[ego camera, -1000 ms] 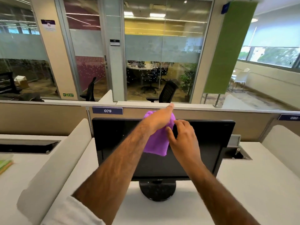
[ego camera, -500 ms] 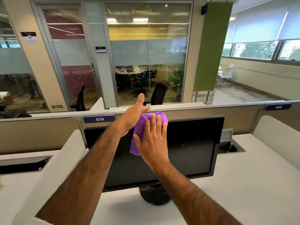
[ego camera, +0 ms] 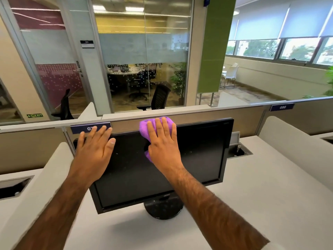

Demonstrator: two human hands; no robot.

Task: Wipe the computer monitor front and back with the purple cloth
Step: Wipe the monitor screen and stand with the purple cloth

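A black computer monitor [ego camera: 198,156] stands on a round black base [ego camera: 163,208] on the white desk [ego camera: 261,195]. The screen is dark and faces me. My right hand [ego camera: 163,147] lies flat with fingers spread on the purple cloth [ego camera: 144,129], pressing it against the upper middle of the screen; the cloth reaches the monitor's top edge. My left hand [ego camera: 93,150] is flat and spread at the screen's upper left corner, holding nothing. The monitor's back is hidden.
A beige partition [ego camera: 198,114] with numbered blue labels runs right behind the monitor. Padded white dividers [ego camera: 54,168] flank the desk on both sides. An open cable hatch [ego camera: 237,150] sits at the monitor's right. Glass-walled rooms and office chairs lie beyond.
My left hand let go of the cloth and moved left to the screen's upper left corner. My right hand now presses the cloth flat, further right along the top of the screen.
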